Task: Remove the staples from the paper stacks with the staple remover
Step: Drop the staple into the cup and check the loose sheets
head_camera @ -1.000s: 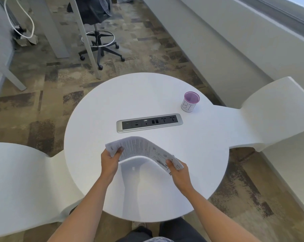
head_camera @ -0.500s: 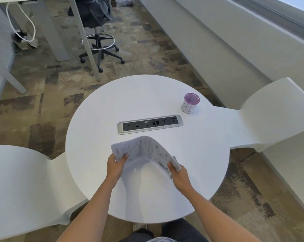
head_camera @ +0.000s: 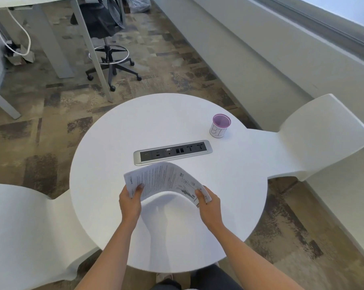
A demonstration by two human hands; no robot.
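Two bare hands hold a printed paper stack (head_camera: 166, 181) arched above the round white table (head_camera: 105, 155), just in front of its power strip (head_camera: 172, 152). Left hand (head_camera: 130, 203) pinches the stack's left end, and right hand (head_camera: 208, 206) grips its right end. Beyond the power strip stands a purple-rimmed cup (head_camera: 219, 126).

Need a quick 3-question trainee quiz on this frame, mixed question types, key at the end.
1. True or false: the paper stack lies flat on the table.
2. Which hand holds the stack's end nearer the purple cup: A left hand, B right hand, C neither?
3. Fill in: the power strip sits between the stack and the ____.

Key: 1 false, it arches up between both hands. 2 B. 3 cup. No staple remover is visible.
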